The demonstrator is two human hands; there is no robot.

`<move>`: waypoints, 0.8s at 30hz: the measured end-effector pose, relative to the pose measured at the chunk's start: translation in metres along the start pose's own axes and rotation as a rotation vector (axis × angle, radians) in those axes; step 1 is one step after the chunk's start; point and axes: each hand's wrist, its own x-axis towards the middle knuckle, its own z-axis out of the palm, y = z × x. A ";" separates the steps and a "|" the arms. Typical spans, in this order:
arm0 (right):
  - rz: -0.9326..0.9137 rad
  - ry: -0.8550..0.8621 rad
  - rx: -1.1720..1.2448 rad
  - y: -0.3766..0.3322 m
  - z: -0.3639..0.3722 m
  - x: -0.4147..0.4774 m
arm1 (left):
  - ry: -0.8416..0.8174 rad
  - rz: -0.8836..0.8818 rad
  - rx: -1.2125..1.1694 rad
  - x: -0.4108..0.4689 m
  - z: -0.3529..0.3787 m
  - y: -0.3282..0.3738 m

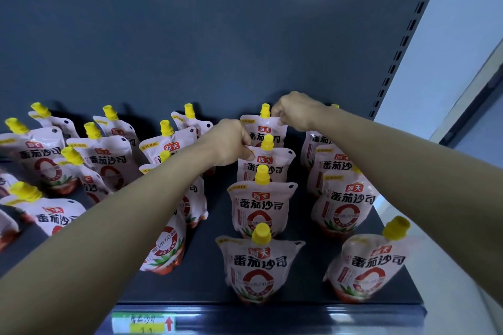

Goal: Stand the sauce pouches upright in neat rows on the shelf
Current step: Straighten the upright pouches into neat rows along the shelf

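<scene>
While most pouches (260, 207) stood upright, those at the left of the back panel (217, 35) leaned. Left hand (231, 144) and right hand (295, 113) each pinched one near it.

Dark grey shelf (206, 280), matching back panel (217, 35) behind. Yellow-capped sauce pouches (261, 207) stand on the deck: right half in front-to-back columns, left half looser, several tilted. Green-and-yellow price tag (143, 322) on front rail (272, 318).
</scene>
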 end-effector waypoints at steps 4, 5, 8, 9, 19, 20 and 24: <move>0.019 -0.041 0.120 0.004 -0.006 -0.005 | -0.012 0.002 -0.001 -0.002 0.000 0.000; 0.031 -0.040 0.155 0.005 -0.008 -0.006 | -0.016 0.004 -0.002 -0.002 0.001 0.000; 0.054 -0.015 0.202 0.005 -0.016 -0.012 | -0.013 -0.002 -0.012 0.000 0.002 0.001; 0.054 0.001 0.209 0.005 -0.019 -0.014 | -0.010 -0.004 -0.015 0.001 0.002 0.002; 0.019 0.078 0.192 0.002 -0.029 -0.033 | -0.007 0.015 -0.010 -0.002 0.004 0.002; 0.010 0.083 0.185 0.001 -0.029 -0.035 | -0.011 0.014 -0.006 -0.003 0.004 0.002; -0.021 0.110 0.163 -0.008 -0.033 -0.045 | -0.013 0.044 0.016 -0.012 0.003 0.001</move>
